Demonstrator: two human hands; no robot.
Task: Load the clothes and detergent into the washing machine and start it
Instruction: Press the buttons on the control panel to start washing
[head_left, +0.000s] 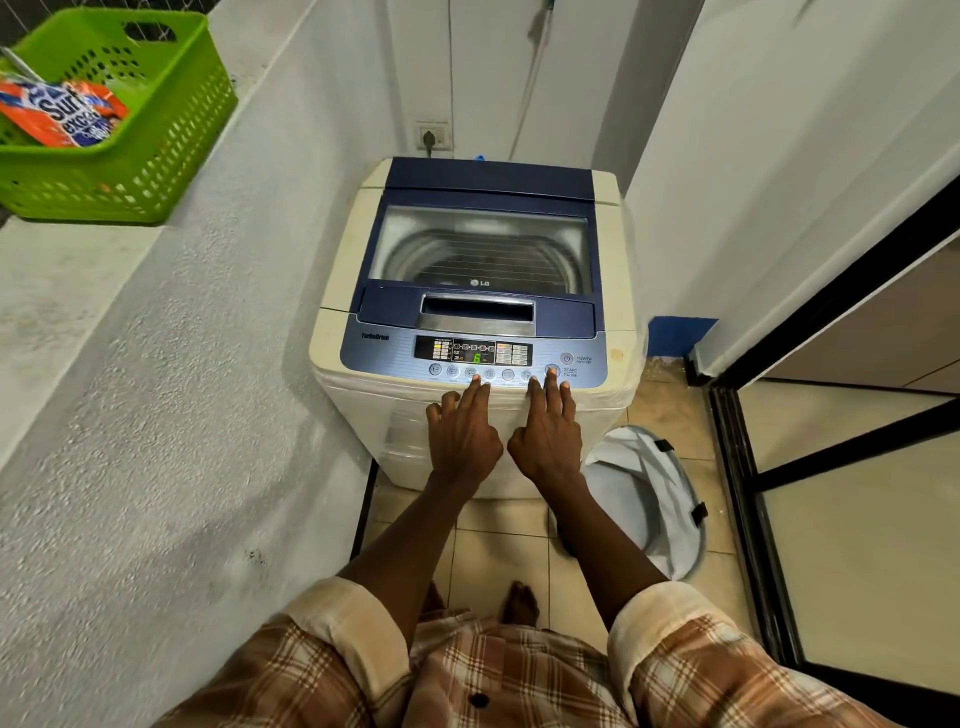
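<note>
A cream and blue top-loading washing machine (478, 291) stands ahead of me with its glass lid down. Its control panel (472, 358) is lit and a green digit shows on the display. My left hand (462, 431) rests at the panel's front edge, two fingers stretched onto the row of round buttons. My right hand (548, 431) lies beside it, one fingertip on the start/pause button (552, 371). Neither hand holds anything. An orange and blue detergent packet (62, 114) lies in a green basket (171, 130) on the ledge at upper left. The drum's contents are hidden behind the lid's reflection.
A rough white wall and ledge (156, 338) run along the left. A white collapsible laundry hamper (649, 499) lies on the tiled floor right of the machine. A black-framed glass door (753, 493) closes off the right side. A wall socket (431, 137) sits behind the machine.
</note>
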